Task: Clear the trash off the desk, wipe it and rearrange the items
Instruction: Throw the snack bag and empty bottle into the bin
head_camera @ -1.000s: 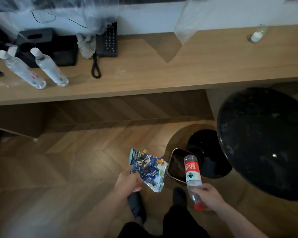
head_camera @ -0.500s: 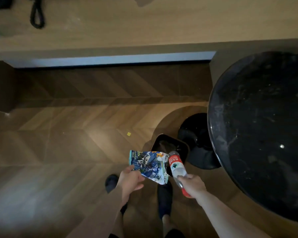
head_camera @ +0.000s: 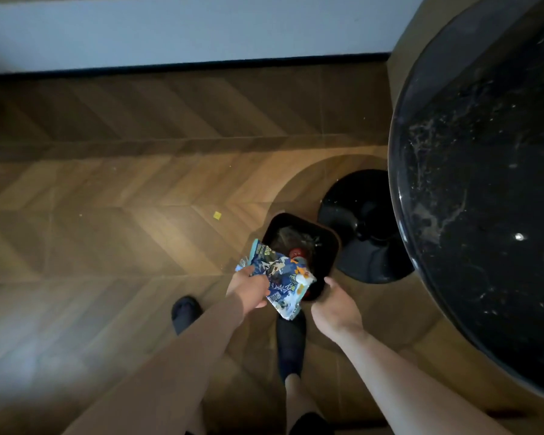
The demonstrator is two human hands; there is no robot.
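The wrapper (head_camera: 280, 279) is pinched by the left hand (head_camera: 248, 285) over the bin (head_camera: 332, 246), the right hand (head_camera: 335, 304) is relaxed and empty; release is judged next.

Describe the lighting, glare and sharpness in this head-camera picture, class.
Head view: the room is dim, with a soft pale sheen on the wood floor at centre and lower left; small bright glints speckle the glossy black round table; the inside of the black bin is murky; the snack bag in the left hand looks slightly soft; straight lines bow near the edges.
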